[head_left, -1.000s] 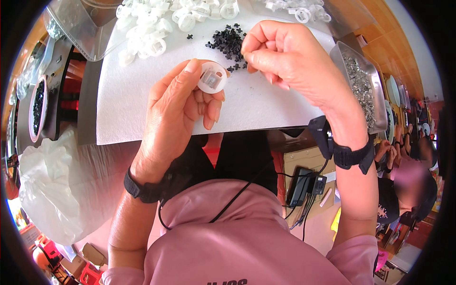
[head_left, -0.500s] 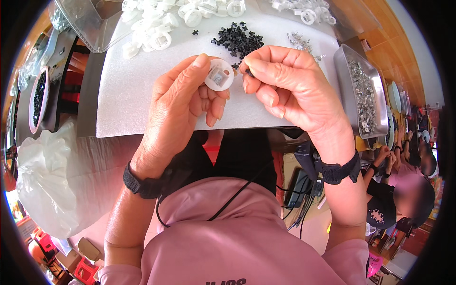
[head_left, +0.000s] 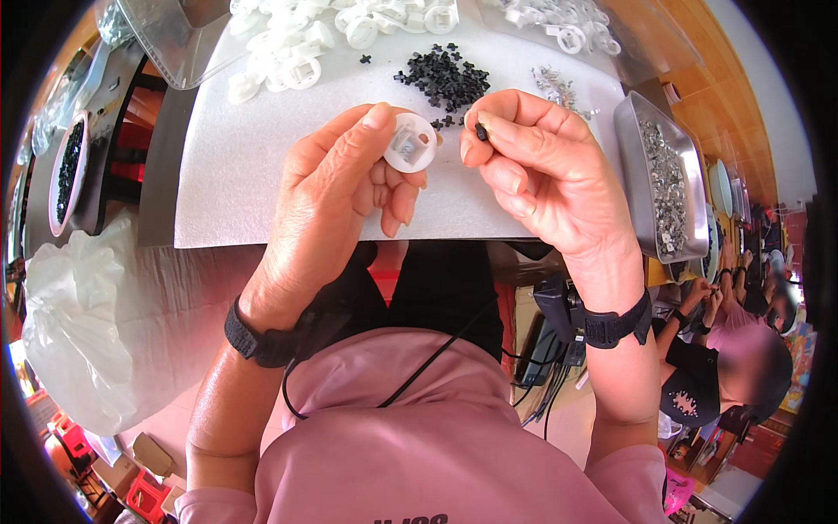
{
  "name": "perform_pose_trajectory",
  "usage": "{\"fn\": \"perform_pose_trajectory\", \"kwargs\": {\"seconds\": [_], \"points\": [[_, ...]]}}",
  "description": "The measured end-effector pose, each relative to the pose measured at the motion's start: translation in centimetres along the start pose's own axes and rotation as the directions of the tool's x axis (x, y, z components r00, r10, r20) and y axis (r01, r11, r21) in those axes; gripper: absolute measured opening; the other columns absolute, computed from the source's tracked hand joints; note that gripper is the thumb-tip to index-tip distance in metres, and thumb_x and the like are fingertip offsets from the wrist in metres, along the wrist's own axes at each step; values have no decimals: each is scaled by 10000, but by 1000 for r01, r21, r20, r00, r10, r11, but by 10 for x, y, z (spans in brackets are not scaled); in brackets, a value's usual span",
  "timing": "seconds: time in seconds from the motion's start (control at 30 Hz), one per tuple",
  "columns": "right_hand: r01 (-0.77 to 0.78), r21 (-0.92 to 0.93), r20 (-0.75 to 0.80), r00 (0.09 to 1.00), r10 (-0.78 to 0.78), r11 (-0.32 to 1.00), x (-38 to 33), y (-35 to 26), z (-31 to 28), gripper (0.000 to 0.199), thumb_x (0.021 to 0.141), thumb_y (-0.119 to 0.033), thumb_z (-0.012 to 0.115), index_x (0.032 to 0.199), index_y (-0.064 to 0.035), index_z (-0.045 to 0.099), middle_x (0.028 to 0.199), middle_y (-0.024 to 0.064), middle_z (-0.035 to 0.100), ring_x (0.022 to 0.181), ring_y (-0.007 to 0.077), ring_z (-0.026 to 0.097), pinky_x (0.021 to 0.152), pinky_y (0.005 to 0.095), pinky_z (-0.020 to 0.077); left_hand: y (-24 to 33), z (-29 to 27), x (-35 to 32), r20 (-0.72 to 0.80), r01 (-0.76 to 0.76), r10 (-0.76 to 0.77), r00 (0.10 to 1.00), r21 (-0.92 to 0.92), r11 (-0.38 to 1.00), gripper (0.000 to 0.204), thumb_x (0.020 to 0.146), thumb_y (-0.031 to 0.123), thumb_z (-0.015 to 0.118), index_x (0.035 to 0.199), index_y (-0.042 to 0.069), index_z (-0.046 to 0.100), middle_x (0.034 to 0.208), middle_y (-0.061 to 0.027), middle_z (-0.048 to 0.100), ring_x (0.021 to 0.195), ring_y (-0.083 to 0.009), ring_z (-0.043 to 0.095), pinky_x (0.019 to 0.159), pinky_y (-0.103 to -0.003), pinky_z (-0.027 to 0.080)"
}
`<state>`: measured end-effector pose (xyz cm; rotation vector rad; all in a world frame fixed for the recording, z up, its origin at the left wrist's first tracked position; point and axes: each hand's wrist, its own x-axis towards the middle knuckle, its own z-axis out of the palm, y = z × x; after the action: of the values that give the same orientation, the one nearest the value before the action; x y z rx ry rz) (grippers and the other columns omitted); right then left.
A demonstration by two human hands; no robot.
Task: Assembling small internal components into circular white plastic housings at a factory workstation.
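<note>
My left hand (head_left: pixel 336 179) pinches a round white plastic piece (head_left: pixel 422 160) by its left edge, its face with a square recess turned up. Between thumb and forefinger of my right hand (head_left: pixel 546 162) is a small black plastic piece (head_left: pixel 481 132), held a short way to the right of the white one; the two pieces are apart. Just beyond my hands lies a heap of small black cross-shaped pieces (head_left: pixel 441 79) on a white foam sheet (head_left: pixel 236 175).
More white round pieces (head_left: pixel 301 72) are piled at the back. Small metal parts (head_left: pixel 552 85) lie right of the black heap. A metal tray (head_left: pixel 650 253) of metal parts stands at the right. A bowl (head_left: pixel 57 229) of black pieces sits far left. Co-workers (head_left: pixel 742 358) are at the right.
My right hand has drawn a little away to the right from the white piece, and the black piece now shows more clearly. My left hand keeps its hold.
</note>
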<state>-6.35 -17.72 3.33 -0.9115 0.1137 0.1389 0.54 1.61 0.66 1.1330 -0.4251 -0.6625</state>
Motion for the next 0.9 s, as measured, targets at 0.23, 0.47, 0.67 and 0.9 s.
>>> {"fn": "perform_pose_trajectory", "kwargs": {"seconds": [0.23, 0.47, 0.67, 0.9], "points": [[89, -234, -57, 993, -106, 968, -3, 5, 10, 149, 905, -99, 628, 941, 44, 615, 824, 149, 660, 557, 91, 577, 479, 199, 470, 0, 0, -2, 3, 10, -10, 1000, -9, 1000, 400, 1009, 336, 437, 1020, -34, 588, 744, -67, 600, 558, -84, 527, 485, -212, 409], [236, -551, -60, 946, -320, 801, -6, 12, 22, 85, 887, -55, 636, 905, 23, 607, 730, 36, 601, 545, 49, 516, 477, 195, 421, 2, 2, -3, -21, 0, 1, 1000, 23, 1000, 407, 1006, 343, 445, 1003, -37, 592, 740, -67, 600, 557, -84, 530, 486, -212, 412], [352, -766, 73, 879, -471, 538, -10, 20, 26, 35, 905, 4, 591, 933, 13, 570, 780, 18, 576, 603, 31, 496, 517, 171, 406, 2, 3, -4, -41, 4, -3, 999, 25, 1000, 401, 1003, 343, 457, 991, -32, 597, 732, -60, 596, 551, -82, 530, 480, -214, 415], [446, -847, 194, 765, -614, 289, -10, 28, 25, 123, 840, 83, 606, 877, -9, 534, 739, 49, 568, 596, 120, 557, 557, 238, 456, 0, 5, -2, -43, 7, -8, 999, -13, 1000, 404, 998, 354, 469, 1012, -29, 597, 732, -59, 596, 566, -85, 537, 485, -215, 418]]}}
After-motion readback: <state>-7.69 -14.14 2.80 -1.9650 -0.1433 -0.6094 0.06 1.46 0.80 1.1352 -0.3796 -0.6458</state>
